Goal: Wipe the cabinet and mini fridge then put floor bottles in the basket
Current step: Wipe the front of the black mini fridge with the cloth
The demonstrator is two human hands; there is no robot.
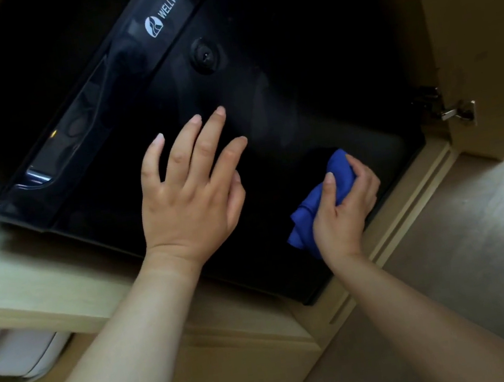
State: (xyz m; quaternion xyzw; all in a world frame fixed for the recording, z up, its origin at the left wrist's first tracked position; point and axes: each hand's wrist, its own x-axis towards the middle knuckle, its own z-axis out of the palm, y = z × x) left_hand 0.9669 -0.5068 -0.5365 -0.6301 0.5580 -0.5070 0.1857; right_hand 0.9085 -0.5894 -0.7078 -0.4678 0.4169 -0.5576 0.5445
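Observation:
The black mini fridge fills the upper middle of the head view, set inside a light wooden cabinet; its glossy door carries a white logo and a round lock. My left hand lies flat on the door with fingers spread and holds nothing. My right hand is closed around a bunched blue cloth, pressed against the door near its lower right corner. No bottles or basket are in view.
The open cabinet door stands at the upper right with a metal hinge on it. Beige carpet lies at the lower right. Something white sits under the cabinet edge at the lower left.

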